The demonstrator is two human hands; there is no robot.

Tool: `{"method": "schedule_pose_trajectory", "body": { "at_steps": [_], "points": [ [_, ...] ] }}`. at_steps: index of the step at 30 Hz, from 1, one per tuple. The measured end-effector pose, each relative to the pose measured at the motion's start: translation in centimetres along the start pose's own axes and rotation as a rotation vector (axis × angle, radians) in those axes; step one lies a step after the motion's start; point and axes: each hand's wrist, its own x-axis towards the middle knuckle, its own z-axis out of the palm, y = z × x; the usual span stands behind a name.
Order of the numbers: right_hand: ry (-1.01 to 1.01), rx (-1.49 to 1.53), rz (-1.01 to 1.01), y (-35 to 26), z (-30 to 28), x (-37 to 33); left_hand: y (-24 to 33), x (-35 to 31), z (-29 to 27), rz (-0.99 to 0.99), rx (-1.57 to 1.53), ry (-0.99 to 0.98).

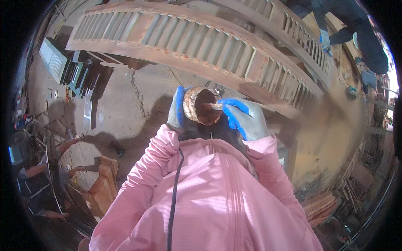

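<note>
Your left hand (176, 110) clasps the crusted can (191, 104) from its left, while your right hand (248, 118) grips the stick (216, 106) pointing crosswise into its mouth

Pink long-sleeved top (205, 201), thin dark cord (174, 196) down its front, grey-and-blue gloves (254, 122) on both hands (176, 109)

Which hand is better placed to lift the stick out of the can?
Probably the right: the right hand holds the stick at the open mouth of the can, while the left hand is occupied supporting the can's left side.
</note>
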Motion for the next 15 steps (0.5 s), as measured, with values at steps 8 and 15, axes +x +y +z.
{"method": "schedule_pose_trajectory", "body": {
  "at_steps": [8,15],
  "points": [
    [0.103,-1.138,-0.439,0.8,4.9,2.0,1.3,0.1,-1.9,0.215,0.589,0.194],
    [-0.183,-0.356,0.039,0.6,3.5,3.9,2.0,-0.2,-3.4,0.243,0.585,0.258]
  ]
}}
